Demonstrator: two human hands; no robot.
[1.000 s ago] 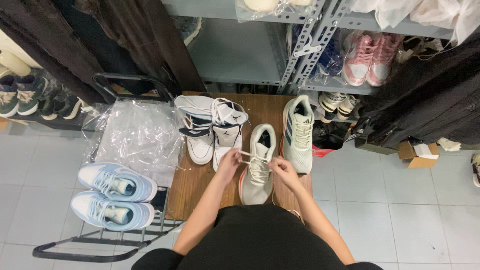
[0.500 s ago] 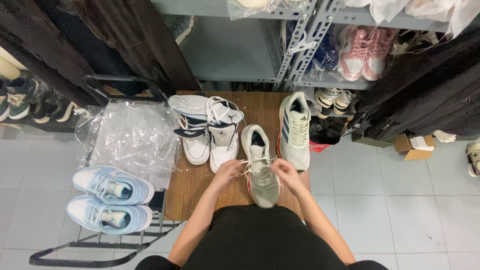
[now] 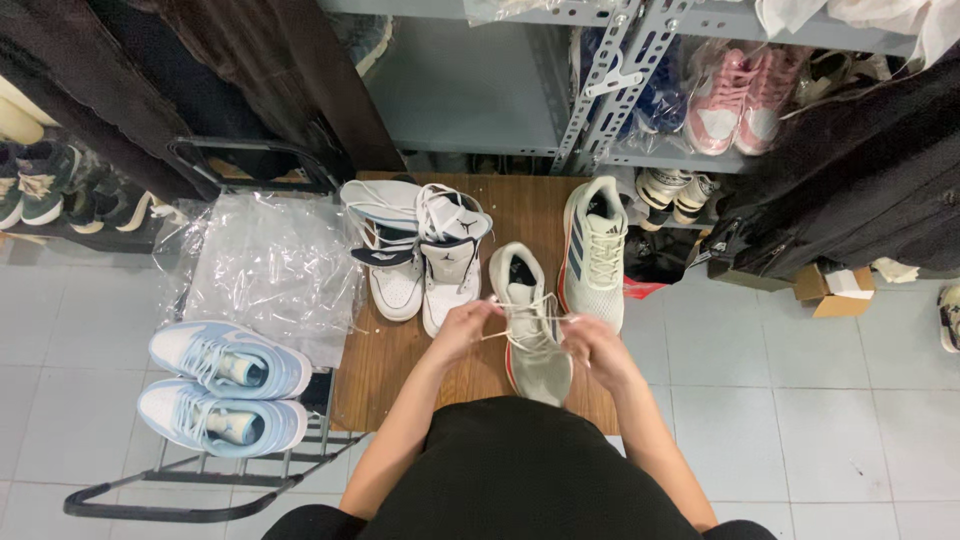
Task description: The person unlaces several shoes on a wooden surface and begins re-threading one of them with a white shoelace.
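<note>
Grey sneaker [image 3: 533,325] on wooden worktop [image 3: 400,360], laces pulled by both hands.

Lay near the worktop's front edge, toe pointing away; white lace [image 3: 520,308] pinched in left hand [image 3: 462,328] and right hand [image 3: 597,350]. Just beside: matching sneaker [image 3: 594,250] at right, white high-tops [image 3: 420,250] at left. Farther left, clear plastic bag [image 3: 270,265] and pale blue sneakers [image 3: 225,385] on a rack.

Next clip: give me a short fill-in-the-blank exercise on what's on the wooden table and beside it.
1. Both hands, left hand and right hand, pull the ____ of the grey shoe.
2. The pair of shoes on the metal rack is light ____.
3. A clear ____ sheet lies left of the white high-top shoes.

Missing words: laces; blue; plastic
</note>
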